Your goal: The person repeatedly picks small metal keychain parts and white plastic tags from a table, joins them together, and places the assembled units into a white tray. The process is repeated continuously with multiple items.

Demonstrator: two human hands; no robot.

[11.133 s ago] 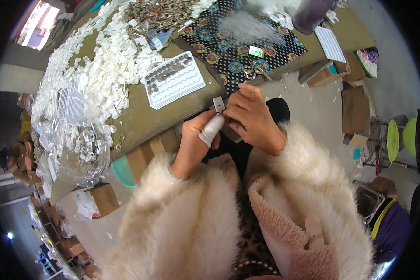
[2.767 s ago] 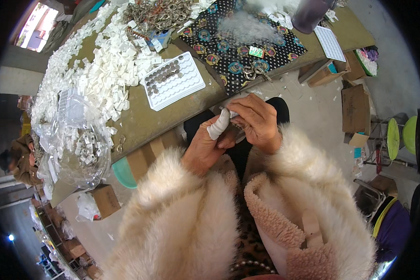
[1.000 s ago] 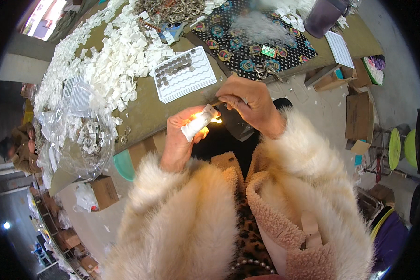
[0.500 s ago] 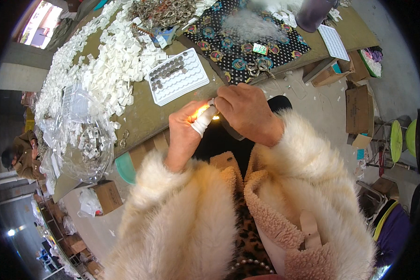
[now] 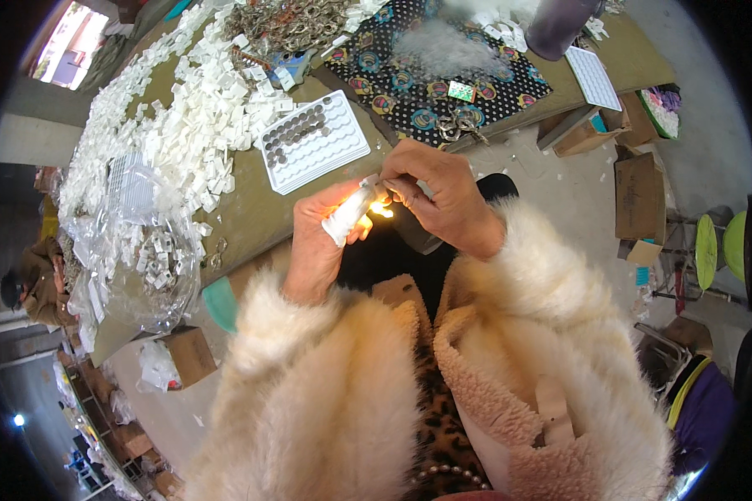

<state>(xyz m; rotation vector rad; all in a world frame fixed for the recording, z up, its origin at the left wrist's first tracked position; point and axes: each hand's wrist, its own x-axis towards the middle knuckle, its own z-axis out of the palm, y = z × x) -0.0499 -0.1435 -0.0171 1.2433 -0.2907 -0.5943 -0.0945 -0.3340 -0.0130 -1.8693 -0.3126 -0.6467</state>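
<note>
My left hand (image 5: 313, 242) is closed around a small white tapered ornament (image 5: 348, 217) with a flared base. A warm yellow light (image 5: 381, 209) glows beside it, between my fingers. The fingertips of my right hand (image 5: 447, 196) pinch together at the ornament's narrow end; whatever they hold there is too small to make out. Just beyond my hands, on the table, lies a white moulded tray (image 5: 334, 150) with rows of round grey button cells (image 5: 295, 132) in part of its hollows.
A heap of small white plastic pieces (image 5: 196, 125) covers the table's left. Behind are tangled metal key rings (image 5: 288, 25) and a patterned black cloth (image 5: 393, 79). A clear plastic bag (image 5: 134, 267) sits at the left edge, cardboard boxes (image 5: 641, 196) on the right. Another person (image 5: 42, 280) is far left.
The ornament has tilted in my left hand, showing more of its side. My right fingers have shifted slightly from its tip, and the glow now shows below it.
</note>
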